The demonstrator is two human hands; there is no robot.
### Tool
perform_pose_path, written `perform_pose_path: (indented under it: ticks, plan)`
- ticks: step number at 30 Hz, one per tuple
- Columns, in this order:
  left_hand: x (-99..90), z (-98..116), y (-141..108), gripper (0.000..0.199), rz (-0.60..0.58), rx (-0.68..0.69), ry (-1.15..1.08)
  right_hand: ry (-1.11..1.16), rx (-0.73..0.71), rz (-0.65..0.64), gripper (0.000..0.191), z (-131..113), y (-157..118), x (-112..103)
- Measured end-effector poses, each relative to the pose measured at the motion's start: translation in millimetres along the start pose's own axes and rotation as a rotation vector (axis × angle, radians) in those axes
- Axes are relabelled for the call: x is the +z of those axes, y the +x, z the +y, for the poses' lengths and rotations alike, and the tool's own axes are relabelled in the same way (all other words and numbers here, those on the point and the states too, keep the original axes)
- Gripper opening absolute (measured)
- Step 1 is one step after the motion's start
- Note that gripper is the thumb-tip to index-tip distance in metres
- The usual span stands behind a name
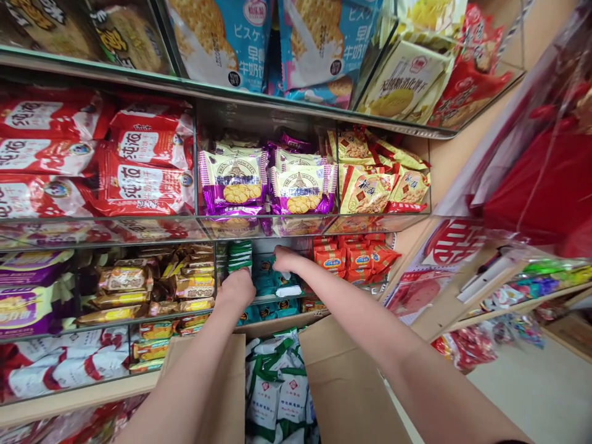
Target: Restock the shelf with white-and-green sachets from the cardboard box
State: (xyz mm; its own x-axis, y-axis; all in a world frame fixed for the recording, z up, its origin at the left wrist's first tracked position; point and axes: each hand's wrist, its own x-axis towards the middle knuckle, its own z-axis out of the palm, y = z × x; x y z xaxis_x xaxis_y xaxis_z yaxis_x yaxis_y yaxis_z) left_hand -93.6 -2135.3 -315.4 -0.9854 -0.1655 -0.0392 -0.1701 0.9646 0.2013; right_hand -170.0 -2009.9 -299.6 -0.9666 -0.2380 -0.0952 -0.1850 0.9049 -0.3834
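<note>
Both my arms reach into a low shelf compartment. My left hand (238, 285) presses against a standing stack of green and white snack packets (239, 254). My right hand (284, 259) rests on top of teal and white packets (277, 285) lying in the same compartment; whether its fingers grip one is hidden. Below my arms stands an open cardboard box (342, 382) filled with several green and white packets (275, 388).
Glass-fronted shelves hold red bags (139, 160) at left, purple biscuit packs (234, 182), yellow packs (370, 185), orange packets (356, 256) and gold-wrapped snacks (152, 283). Blue biscuit bags (222, 37) sit on the top shelf. A red-wrapped display (541, 179) and an aisle floor (546, 388) lie to the right.
</note>
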Motion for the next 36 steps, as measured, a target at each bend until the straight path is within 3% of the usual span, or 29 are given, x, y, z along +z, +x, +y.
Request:
perform_pose_path:
  ticks: [4,9,14,18,22,26,31,36]
  plan:
    - [0.5,-1,1,0.027,-0.009,0.010,-0.002,-0.039,0.006,-0.080,0.023,2,-4,-8]
    - [-0.6,-1,-1,0.026,0.006,0.015,-0.004,0.022,-0.014,-0.049,0.025,0,-8,-10]
    - [-1.6,0,-2,0.029,0.018,0.009,-0.009,0.201,-0.123,-0.036,0.026,0,-16,-9]
    - [-1.8,2,-1,0.030,0.024,0.010,-0.013,0.351,-0.195,-0.025,0.039,0,-17,-1]
    - [-2.6,4,-2,0.032,0.028,0.013,-0.012,0.442,-0.153,0.016,0.046,-2,-19,16]
    - [-2.6,4,-3,0.034,0.041,0.011,-0.004,0.438,-0.121,0.011,0.035,-5,-26,26]
    - [-2.1,2,-3,0.031,0.068,0.027,0.007,0.325,-0.146,-0.006,0.021,-11,-31,18]
    - [-0.2,3,-3,0.028,0.174,0.013,0.004,0.349,-0.143,-0.023,0.029,-14,-27,13]
